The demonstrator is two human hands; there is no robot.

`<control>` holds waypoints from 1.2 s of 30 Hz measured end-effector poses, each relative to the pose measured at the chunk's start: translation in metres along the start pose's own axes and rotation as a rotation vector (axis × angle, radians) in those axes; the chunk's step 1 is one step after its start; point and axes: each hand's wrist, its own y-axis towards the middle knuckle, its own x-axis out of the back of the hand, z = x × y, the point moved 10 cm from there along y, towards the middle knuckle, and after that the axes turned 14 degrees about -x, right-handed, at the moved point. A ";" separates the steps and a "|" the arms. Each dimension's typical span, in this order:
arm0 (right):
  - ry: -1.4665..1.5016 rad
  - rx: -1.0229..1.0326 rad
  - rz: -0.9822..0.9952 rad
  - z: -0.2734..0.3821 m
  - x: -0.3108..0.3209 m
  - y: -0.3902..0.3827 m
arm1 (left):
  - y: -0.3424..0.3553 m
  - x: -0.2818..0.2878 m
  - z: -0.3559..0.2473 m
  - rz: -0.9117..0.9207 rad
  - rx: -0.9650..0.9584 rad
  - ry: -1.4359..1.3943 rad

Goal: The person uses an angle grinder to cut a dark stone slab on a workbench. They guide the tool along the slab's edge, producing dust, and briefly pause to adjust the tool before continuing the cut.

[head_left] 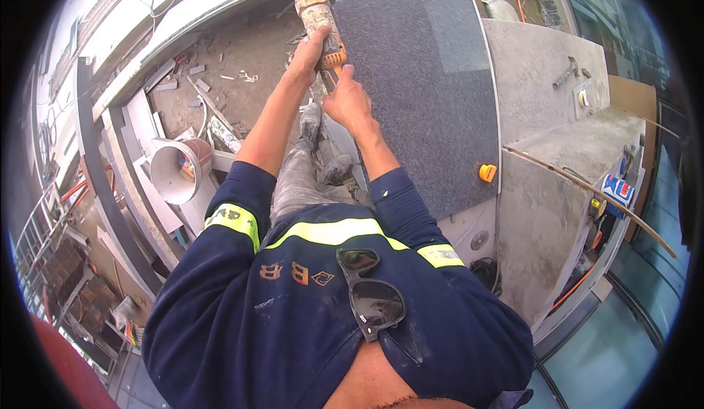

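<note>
Both my arms reach forward over an angle grinder [317, 16], its body dusty and its rear part orange. My left hand [311, 53] is wrapped round the grinder's body. Behind it, my right hand [347, 102] grips the rear handle. The grinder's disc end is at the far left corner of a large dark grey speckled slab [429, 108]; whether the disc touches the slab I cannot tell. A small yellow-orange tool [487, 173] lies on the slab's near right part.
To the left, a tipped bucket [176, 173] lies by offcuts on a dirt floor [253, 42]. A hammer [565, 73] and a tape roll [583, 99] rest on a grey board at right. A wooden strip [587, 185] crosses a grey box-like block [539, 225].
</note>
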 end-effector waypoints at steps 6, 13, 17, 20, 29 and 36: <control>-0.030 -0.053 0.055 -0.041 0.000 -0.044 | -0.064 -0.021 0.022 -0.022 -0.010 -0.026; -0.010 -0.001 0.003 -0.015 0.002 -0.016 | -0.026 -0.009 0.002 -0.026 -0.038 0.018; 0.012 0.016 0.011 -0.002 0.003 0.005 | -0.002 -0.005 -0.002 -0.050 -0.031 0.015; 0.013 0.036 -0.013 0.006 0.004 0.014 | 0.011 0.000 -0.007 -0.046 -0.018 0.019; 0.025 -0.051 0.072 -0.018 -0.003 -0.020 | -0.008 -0.009 -0.003 0.053 -0.007 -0.106; 0.010 -0.044 0.046 -0.029 0.004 -0.039 | -0.025 -0.011 0.005 0.059 0.000 -0.088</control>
